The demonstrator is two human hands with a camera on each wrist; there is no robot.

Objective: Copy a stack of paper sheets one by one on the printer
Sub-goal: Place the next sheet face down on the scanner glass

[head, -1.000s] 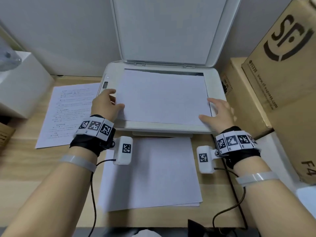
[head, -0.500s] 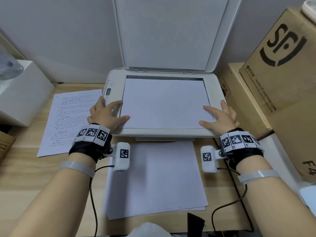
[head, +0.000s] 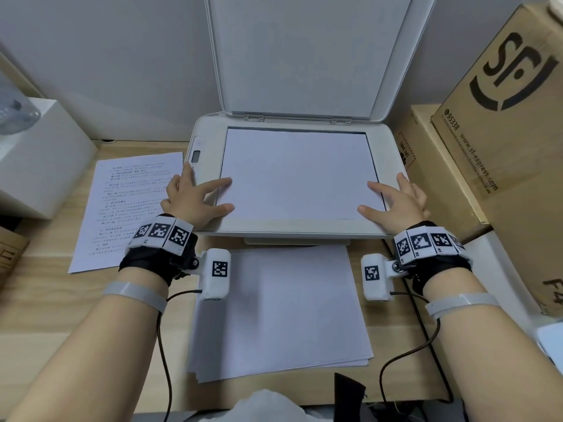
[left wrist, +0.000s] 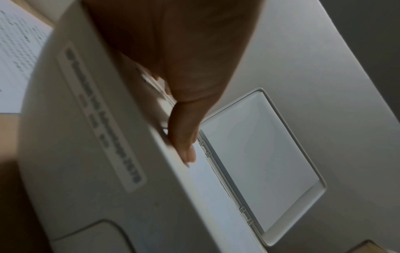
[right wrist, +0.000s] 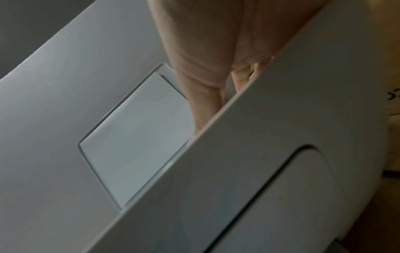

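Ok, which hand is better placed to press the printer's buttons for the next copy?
Left, probably. The left hand lies right beside the button panel on the printer's left edge, fingertips on the sheet. The right hand rests at the opposite edge.

I see the printer (head: 210, 190) at 12 o'clock on the desk (head: 45, 300), its lid (head: 298, 53) raised behind the glass. A sheet (head: 298, 175) lies on the glass. My left hand (head: 192, 196) rests on the sheet's 9 o'clock edge, my right hand (head: 396, 202) on its 3 o'clock edge. The stack (head: 280, 315) lies at 6 o'clock, just before the printer. A printed page (head: 128, 208) lies at 9 o'clock. Boxes (head: 502, 147) stand at 3 o'clock, beside the printer.
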